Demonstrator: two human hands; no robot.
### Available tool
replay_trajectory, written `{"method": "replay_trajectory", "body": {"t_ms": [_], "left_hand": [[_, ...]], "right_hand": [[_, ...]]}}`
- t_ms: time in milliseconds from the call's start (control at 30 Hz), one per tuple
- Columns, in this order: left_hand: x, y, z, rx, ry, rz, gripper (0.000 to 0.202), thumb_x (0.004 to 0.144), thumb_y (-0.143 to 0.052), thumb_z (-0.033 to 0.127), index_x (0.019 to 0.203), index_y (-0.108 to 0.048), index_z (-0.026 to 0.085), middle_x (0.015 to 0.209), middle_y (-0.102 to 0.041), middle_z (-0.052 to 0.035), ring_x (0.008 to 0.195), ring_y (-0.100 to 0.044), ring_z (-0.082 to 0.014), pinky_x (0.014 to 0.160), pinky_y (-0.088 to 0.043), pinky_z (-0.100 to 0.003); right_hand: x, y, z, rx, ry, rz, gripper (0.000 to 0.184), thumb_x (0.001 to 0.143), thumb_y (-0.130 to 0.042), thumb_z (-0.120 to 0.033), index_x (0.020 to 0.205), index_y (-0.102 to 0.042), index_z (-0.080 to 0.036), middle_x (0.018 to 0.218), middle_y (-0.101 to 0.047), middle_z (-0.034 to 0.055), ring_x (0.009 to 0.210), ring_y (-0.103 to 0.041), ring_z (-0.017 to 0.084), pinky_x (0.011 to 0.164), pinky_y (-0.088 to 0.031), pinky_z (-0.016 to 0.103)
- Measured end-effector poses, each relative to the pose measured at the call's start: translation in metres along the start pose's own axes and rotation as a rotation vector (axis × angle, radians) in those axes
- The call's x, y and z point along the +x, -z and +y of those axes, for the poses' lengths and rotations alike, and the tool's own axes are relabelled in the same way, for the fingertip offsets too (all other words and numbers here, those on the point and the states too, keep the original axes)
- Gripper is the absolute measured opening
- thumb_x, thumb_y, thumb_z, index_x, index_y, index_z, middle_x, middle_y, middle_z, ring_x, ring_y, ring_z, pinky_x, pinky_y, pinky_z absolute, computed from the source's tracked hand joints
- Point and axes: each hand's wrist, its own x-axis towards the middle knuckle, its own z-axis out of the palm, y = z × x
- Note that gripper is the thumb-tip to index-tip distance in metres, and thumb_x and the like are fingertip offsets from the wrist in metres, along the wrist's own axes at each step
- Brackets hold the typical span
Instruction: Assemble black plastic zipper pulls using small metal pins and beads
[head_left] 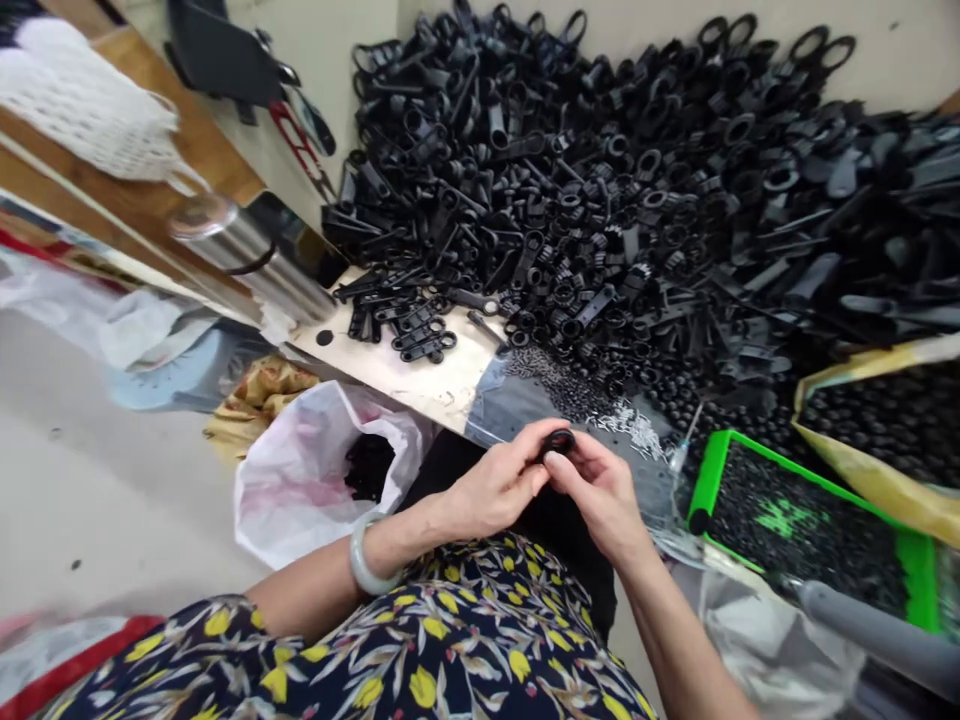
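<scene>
Between my two hands, just in front of the table edge, is a small black plastic ring [557, 441]. My left hand [496, 488] pinches it from the left side, and my right hand [600, 487] has its thumb and fingers closed on it from the right. The fingers partly cover the ring, so its full shape is hidden. Beyond the hands, small dark pieces [547, 380] and short silvery pins [634, 428] lie scattered on a grey sheet [499, 395].
A large heap of black plastic parts [562, 180] covers the back. Several flat black pieces [424, 335] lie left of it. A metal cylinder [255, 255], a white bag [300, 470], a green tray [817, 465] of small black pieces and a yellow-edged sack [862, 450] surround me.
</scene>
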Motion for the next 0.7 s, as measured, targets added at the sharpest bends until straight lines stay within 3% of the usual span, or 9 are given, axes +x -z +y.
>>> {"method": "replay_trajectory", "body": {"t_ms": [167,400,600,700], "left_hand": [[0.009,-0.003,0.003,-0.234,0.090,-0.031,0.047,0.100,-0.064,0.026,0.146,-0.054,0.026,0.127,-0.070,-0.0100,0.115,-0.068,-0.0245,0.100,-0.053,-0.035],[0.006,-0.007,0.003,-0.153,0.086,-0.065,0.047,0.096,-0.067,0.020,0.142,-0.059,0.025,0.130,-0.070,-0.0101,0.120,-0.067,-0.0274,0.108,-0.050,-0.039],[-0.005,-0.005,0.003,-0.066,0.086,-0.057,0.048,0.096,-0.066,0.020,0.143,-0.060,0.025,0.128,-0.070,-0.0114,0.115,-0.068,-0.0277,0.101,-0.054,-0.039],[-0.006,-0.007,0.002,-0.126,0.087,-0.038,0.044,0.097,-0.066,0.023,0.140,-0.060,0.023,0.120,-0.073,-0.0110,0.110,-0.070,-0.0257,0.096,-0.055,-0.036]], "right_hand": [[0.002,0.007,-0.007,0.008,0.039,-0.010,0.037,0.087,-0.081,-0.045,0.119,-0.077,-0.026,0.109,-0.076,0.0042,0.098,-0.068,0.022,0.090,-0.059,0.035],[-0.008,0.015,-0.004,-0.058,-0.028,-0.096,0.030,0.090,-0.078,-0.046,0.111,-0.077,-0.024,0.097,-0.075,0.0022,0.084,-0.065,0.019,0.080,-0.056,0.033],[-0.014,0.007,-0.002,-0.122,0.025,-0.046,0.029,0.091,-0.075,-0.047,0.105,-0.078,-0.022,0.089,-0.073,0.0020,0.076,-0.063,0.018,0.071,-0.053,0.030],[-0.014,0.006,-0.004,-0.151,0.037,-0.038,0.031,0.090,-0.076,-0.049,0.108,-0.078,-0.024,0.093,-0.075,0.0027,0.080,-0.066,0.020,0.074,-0.056,0.032]]}}
